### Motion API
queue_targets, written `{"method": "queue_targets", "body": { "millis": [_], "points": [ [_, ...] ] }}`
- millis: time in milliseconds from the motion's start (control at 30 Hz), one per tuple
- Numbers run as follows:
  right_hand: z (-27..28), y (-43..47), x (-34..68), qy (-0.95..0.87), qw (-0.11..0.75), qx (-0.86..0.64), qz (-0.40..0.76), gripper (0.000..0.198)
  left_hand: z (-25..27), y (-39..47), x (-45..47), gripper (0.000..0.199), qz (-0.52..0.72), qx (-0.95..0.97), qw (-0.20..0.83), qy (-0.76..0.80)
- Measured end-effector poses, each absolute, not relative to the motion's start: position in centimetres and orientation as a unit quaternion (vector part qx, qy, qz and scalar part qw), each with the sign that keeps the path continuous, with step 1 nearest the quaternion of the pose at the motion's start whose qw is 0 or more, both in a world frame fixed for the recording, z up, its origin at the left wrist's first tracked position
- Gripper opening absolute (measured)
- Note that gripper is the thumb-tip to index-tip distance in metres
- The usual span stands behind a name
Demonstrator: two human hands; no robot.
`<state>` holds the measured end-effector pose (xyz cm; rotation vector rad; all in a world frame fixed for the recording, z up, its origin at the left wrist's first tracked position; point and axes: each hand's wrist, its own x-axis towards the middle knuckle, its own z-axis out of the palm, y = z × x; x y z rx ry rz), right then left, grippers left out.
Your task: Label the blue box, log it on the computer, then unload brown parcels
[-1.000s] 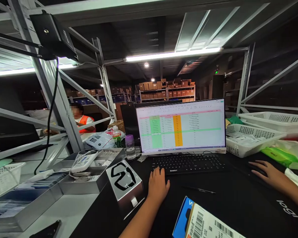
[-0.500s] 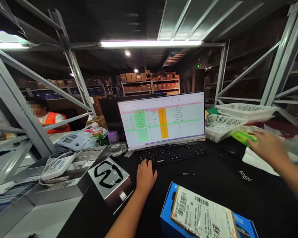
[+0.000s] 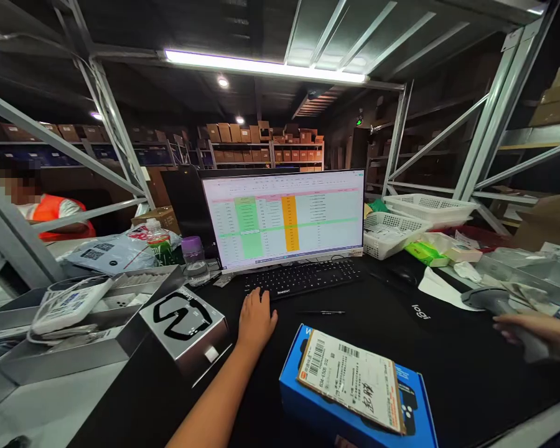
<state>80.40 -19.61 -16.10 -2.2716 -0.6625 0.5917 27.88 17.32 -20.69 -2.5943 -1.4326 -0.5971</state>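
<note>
My left hand (image 3: pixel 256 317) lies flat, its fingertips at the lower left edge of the black keyboard (image 3: pixel 308 281). At the far right, my right hand (image 3: pixel 534 330) is wrapped round the handle of a grey handheld barcode scanner (image 3: pixel 490 300), blurred by motion. Between the hands, a blue box (image 3: pixel 413 398) bears a flat piece of cardboard with a shipping label (image 3: pixel 350 379). A silver box (image 3: pixel 186 323) with a black printed shape stands just left of my left hand. The monitor (image 3: pixel 308 227) behind the keyboard displays a spreadsheet with green and orange columns.
A pen (image 3: pixel 322 312) lies before the keyboard and a mouse (image 3: pixel 404 275) to its right. White baskets (image 3: pixel 385 249) and a green tissue pack (image 3: pixel 427 253) are at the right. Grey trays (image 3: pixel 107 342) and a purple-lidded bottle (image 3: pixel 195 258) stand left. A person in an orange vest (image 3: pixel 58 214) is beyond the rack.
My right hand has moved from near the green pack down and right, and now holds the barcode scanner. My left hand stays at the keyboard. The view has turned right.
</note>
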Motion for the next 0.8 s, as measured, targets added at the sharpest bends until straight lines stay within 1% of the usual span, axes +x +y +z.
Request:
{"method": "queue_targets", "body": {
  "millis": [67, 100, 167, 233, 267, 333, 367, 433, 500, 600, 700, 800],
  "points": [
    [-13.6, -18.4, 78.5, -0.204, 0.387, -0.849, 0.295, 0.024, -20.5, 17.0, 27.8, 0.05, -0.205, -0.855, 0.062, -0.472],
    [-12.3, -17.8, 77.3, -0.198, 0.403, -0.84, 0.304, 0.024, -20.5, 16.9, 27.8, 0.05, -0.209, -0.855, 0.062, -0.471],
    [-9.5, -16.9, 73.8, -0.241, 0.428, -0.815, 0.307, 0.025, -20.6, 16.9, 27.7, 0.049, -0.214, -0.855, 0.062, -0.468],
    [-7.0, -16.4, 69.4, -0.309, 0.46, -0.758, 0.344, 0.032, -20.8, 17.2, 27.7, 0.049, -0.214, -0.856, 0.061, -0.467],
    [-6.0, -16.1, 67.0, -0.361, 0.452, -0.73, 0.364, 0.038, -20.9, 17.3, 27.7, 0.048, -0.212, -0.856, 0.061, -0.467],
    [-4.3, -15.5, 62.1, -0.45, 0.392, -0.693, 0.405, 0.045, -20.9, 17.5, 27.6, 0.048, -0.207, -0.855, 0.064, -0.47],
    [-3.6, -15.0, 59.9, -0.487, 0.349, -0.676, 0.428, 0.044, -20.9, 17.5, 27.6, 0.048, -0.204, -0.855, 0.066, -0.472],
    [-2.6, -13.8, 56.3, -0.546, 0.277, -0.655, 0.443, 0.033, -20.7, 17.5, 27.5, 0.048, -0.197, -0.857, 0.068, -0.472],
    [-2.1, -12.4, 53.8, -0.579, 0.238, -0.632, 0.457, 0.022, -20.5, 17.4, 27.5, 0.049, -0.189, -0.86, 0.068, -0.469],
    [-2.1, -10.8, 52.2, -0.586, 0.22, -0.61, 0.485, 0.015, -20.6, 17.4, 27.5, 0.05, -0.184, -0.863, 0.061, -0.466],
    [-2.7, -10.3, 52.2, -0.566, 0.217, -0.598, 0.524, 0.02, -21.1, 17.8, 27.4, 0.05, -0.185, -0.865, 0.051, -0.464],
    [-3.5, -10.6, 54.1, -0.529, 0.258, -0.606, 0.535, 0.027, -21.5, 18.1, 27.3, 0.05, -0.186, -0.867, 0.039, -0.462]
  ]
}}
